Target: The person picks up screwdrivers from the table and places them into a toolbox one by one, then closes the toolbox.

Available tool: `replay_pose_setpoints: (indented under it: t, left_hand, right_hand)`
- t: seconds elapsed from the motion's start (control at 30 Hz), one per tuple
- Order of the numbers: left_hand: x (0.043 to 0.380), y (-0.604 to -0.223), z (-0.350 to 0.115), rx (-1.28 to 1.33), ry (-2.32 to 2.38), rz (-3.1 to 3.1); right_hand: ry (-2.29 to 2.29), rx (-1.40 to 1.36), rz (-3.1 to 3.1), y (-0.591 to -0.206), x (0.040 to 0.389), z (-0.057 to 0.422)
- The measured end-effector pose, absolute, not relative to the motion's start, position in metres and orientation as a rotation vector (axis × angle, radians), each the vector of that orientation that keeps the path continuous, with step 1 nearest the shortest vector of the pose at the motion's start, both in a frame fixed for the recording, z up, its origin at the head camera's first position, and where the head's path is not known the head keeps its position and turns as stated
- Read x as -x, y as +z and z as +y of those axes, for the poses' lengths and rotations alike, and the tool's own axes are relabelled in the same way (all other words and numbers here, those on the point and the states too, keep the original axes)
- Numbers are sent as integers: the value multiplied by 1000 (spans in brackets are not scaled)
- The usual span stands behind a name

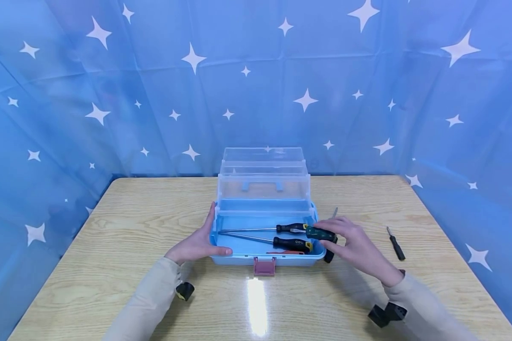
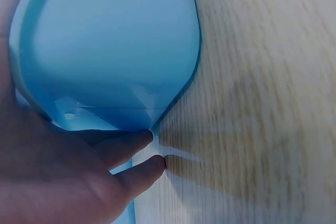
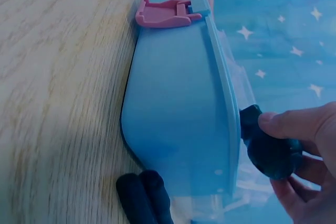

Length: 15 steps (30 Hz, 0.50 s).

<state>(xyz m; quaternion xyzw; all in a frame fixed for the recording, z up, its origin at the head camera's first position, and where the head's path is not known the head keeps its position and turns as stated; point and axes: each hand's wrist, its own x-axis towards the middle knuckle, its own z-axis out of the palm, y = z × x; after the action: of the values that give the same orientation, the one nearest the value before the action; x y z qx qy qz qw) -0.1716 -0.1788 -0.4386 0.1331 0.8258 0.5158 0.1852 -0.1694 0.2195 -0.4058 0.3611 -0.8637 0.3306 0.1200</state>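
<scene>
Starry curtain (image 1: 260,125) hanging behind the blue toolbox (image 1: 239,260), right hand (image 1: 355,242) now pinching a green-handled screwdriver (image 1: 320,234) over the toolbox's right rim, handle sitting between thumb and fingers, left hand (image 1: 198,244) touching the toolbox's left side, thumb standing apart.

Pale long sleeves (image 1: 142,303), boxy black wrist devices (image 1: 387,314), yellow mark (image 1: 180,296) on left one

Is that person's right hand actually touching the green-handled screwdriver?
Touching. The right wrist view shows the right hand gripping the green-handled screwdriver, its fingers pressed against the handle.
</scene>
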Motion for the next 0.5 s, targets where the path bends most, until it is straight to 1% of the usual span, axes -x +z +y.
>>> replay_pose_setpoints:
  t: [0.5]
  left_hand:
    - [170, -438, -179, -371, 1445, 2323]
  right_hand:
    - [996, -1094, -2578, -415, 181, 201]
